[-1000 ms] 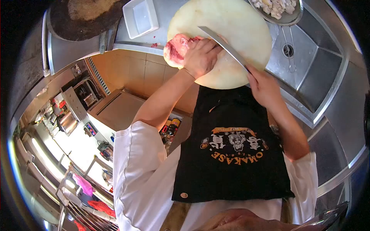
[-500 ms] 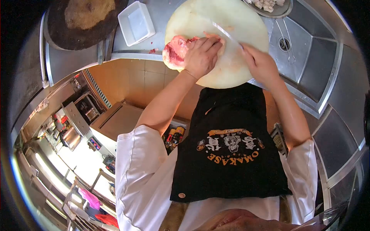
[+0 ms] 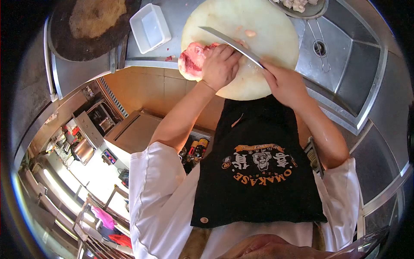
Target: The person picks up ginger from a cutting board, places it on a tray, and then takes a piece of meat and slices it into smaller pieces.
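Observation:
A raw piece of pink and red meat (image 3: 192,59) lies at the left side of a round, pale cutting board (image 3: 276,39). My left hand (image 3: 222,64) presses down on its right part with bent fingers, hiding that portion. In my right hand (image 3: 283,82) is the handle of a long kitchen knife (image 3: 230,42). The blade slants up and left across the board, just beyond my left fingertips; whether it touches the meat is hard to tell. A small pale pink slice (image 3: 250,33) sits apart on the board, right of the blade.
A white plastic tub (image 3: 150,28) stands left of the board, near a dark round wooden block (image 3: 92,26). To the right is a steel sink (image 3: 340,56) with a drain. A strainer (image 3: 308,13) of pale chunks rests at its upper edge.
The knife has swung left, its blade face now showing and close to my left fingers. A small slice now shows apart on the board. My left hand keeps hold of the meat.

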`<state>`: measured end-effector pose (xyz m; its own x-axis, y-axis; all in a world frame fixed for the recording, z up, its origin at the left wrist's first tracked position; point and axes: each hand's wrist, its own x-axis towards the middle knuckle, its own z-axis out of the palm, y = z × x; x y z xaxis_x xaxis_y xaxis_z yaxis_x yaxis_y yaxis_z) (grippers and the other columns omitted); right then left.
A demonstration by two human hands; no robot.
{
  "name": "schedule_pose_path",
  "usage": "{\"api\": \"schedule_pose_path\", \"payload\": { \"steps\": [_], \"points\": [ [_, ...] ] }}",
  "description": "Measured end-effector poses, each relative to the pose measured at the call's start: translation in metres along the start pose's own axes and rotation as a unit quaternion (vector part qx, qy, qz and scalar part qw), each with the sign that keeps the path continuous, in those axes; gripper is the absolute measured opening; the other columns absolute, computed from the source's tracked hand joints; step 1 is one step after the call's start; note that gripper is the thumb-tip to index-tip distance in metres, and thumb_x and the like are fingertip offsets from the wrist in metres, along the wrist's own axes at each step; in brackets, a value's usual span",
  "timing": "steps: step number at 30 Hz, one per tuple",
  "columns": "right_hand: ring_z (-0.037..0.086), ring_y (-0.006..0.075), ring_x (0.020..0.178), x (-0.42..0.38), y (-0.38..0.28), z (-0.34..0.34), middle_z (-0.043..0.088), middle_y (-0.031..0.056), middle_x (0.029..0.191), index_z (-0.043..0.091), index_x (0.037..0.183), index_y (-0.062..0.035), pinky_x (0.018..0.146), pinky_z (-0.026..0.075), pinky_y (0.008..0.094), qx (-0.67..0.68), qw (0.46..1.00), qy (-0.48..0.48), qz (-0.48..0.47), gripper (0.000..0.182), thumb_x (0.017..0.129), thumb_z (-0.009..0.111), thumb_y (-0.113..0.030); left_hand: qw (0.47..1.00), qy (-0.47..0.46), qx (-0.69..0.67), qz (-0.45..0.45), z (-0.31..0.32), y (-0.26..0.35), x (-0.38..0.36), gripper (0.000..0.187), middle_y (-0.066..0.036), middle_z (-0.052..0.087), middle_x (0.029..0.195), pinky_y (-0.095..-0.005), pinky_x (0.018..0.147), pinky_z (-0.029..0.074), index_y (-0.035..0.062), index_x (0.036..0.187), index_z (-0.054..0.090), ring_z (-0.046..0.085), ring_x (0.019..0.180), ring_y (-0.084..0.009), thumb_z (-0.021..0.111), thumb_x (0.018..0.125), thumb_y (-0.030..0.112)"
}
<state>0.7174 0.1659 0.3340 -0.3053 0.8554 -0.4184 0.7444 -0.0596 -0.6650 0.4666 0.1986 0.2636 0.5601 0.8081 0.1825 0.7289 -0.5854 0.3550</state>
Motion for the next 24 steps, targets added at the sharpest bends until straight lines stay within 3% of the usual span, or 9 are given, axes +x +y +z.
{"api": "schedule_pose_path", "payload": {
  "steps": [5,7,9,11,14,17,19,21,24],
  "points": [
    [0.072,0.0403,0.093,-0.041,0.031,-0.002,0.074,0.0199,0.103,0.065,0.136,-0.0149,0.078,0.056,0.0506,-0.015,1.000,0.018,-0.020,0.034,0.106,0.055,-0.027,1.000,0.020,-0.008,0.002,0.000,-0.003,0.001,0.038,0.000,0.068,0.125,-0.0391,0.093,0.051,0.0143,0.115,0.075,0.061,0.114,-0.0249,0.072,0.077,0.012],
    [0.072,0.0402,0.093,-0.012,0.019,0.001,0.074,0.0204,0.103,0.064,0.137,-0.0143,0.079,0.056,0.0498,-0.027,1.000,-0.015,0.000,0.034,0.106,0.055,-0.026,0.999,0.028,-0.019,-0.006,0.001,-0.001,0.001,0.038,0.000,0.068,0.125,-0.0395,0.092,0.051,0.0146,0.115,0.075,0.061,0.114,-0.0245,0.073,0.077,0.012],
    [0.072,0.0406,0.093,0.036,0.022,0.027,0.074,0.0203,0.102,0.065,0.137,-0.0143,0.081,0.057,0.0489,-0.011,0.999,0.020,-0.048,0.035,0.106,0.055,-0.028,0.999,0.025,-0.025,-0.011,0.001,-0.001,-0.001,0.038,0.000,0.067,0.126,-0.0396,0.091,0.051,0.0147,0.115,0.074,0.061,0.114,-0.0244,0.073,0.077,0.012],
    [0.071,0.0412,0.094,0.078,0.000,0.023,0.074,0.0202,0.102,0.066,0.136,-0.0135,0.083,0.056,0.0485,-0.009,1.000,-0.014,-0.017,0.035,0.106,0.055,-0.030,0.999,0.014,-0.028,-0.010,0.001,-0.003,-0.001,0.038,0.000,0.066,0.126,-0.0397,0.091,0.050,0.0147,0.115,0.074,0.061,0.114,-0.0246,0.072,0.078,0.012],
    [0.071,0.0405,0.095,0.104,0.004,0.023,0.074,0.0206,0.102,0.067,0.135,-0.0132,0.083,0.056,0.0485,0.043,0.997,0.044,-0.043,0.036,0.106,0.055,-0.032,0.999,0.030,-0.030,-0.001,0.004,-0.005,-0.004,0.038,-0.002,0.066,0.125,-0.0401,0.091,0.050,0.0138,0.117,0.073,0.061,0.114,-0.0258,0.072,0.079,0.012],
    [0.071,0.0413,0.093,0.059,0.013,0.009,0.075,0.0198,0.099,0.068,0.132,-0.0162,0.082,0.056,0.0518,0.027,0.996,0.079,-0.037,0.036,0.106,0.049,-0.033,0.999,0.036,-0.011,-0.019,0.010,-0.006,-0.005,0.038,-0.003,0.065,0.123,-0.0408,0.091,0.050,0.0129,0.118,0.072,0.061,0.114,-0.0269,0.071,0.080,0.012],
    [0.073,0.0380,0.097,0.008,0.007,-0.010,0.074,0.0199,0.106,0.068,0.134,-0.0133,0.081,0.058,0.0454,-0.007,0.999,0.021,-0.023,0.035,0.106,0.057,-0.030,0.999,0.028,-0.010,-0.025,0.007,-0.004,-0.004,0.038,-0.004,0.066,0.121,-0.0410,0.092,0.049,0.0127,0.118,0.072,0.061,0.114,-0.0272,0.071,0.079,0.012],
    [0.073,0.0390,0.096,-0.035,0.011,-0.015,0.074,0.0193,0.108,0.067,0.136,-0.0143,0.081,0.058,0.0451,-0.025,0.997,0.031,-0.062,0.035,0.104,0.060,-0.026,0.999,0.023,-0.008,-0.026,0.004,-0.002,-0.003,0.038,-0.004,0.066,0.119,-0.0408,0.093,0.049,0.0127,0.118,0.073,0.061,0.114,-0.0273,0.071,0.079,0.011],
    [0.072,0.0406,0.094,-0.054,0.013,-0.018,0.074,0.0195,0.109,0.066,0.137,-0.0148,0.080,0.058,0.0469,-0.038,0.999,0.006,-0.011,0.035,0.103,0.061,-0.023,1.000,0.025,-0.003,-0.018,0.004,-0.001,-0.001,0.037,-0.004,0.067,0.117,-0.0404,0.094,0.049,0.0132,0.116,0.073,0.061,0.115,-0.0272,0.072,0.079,0.011]
  ]
}}
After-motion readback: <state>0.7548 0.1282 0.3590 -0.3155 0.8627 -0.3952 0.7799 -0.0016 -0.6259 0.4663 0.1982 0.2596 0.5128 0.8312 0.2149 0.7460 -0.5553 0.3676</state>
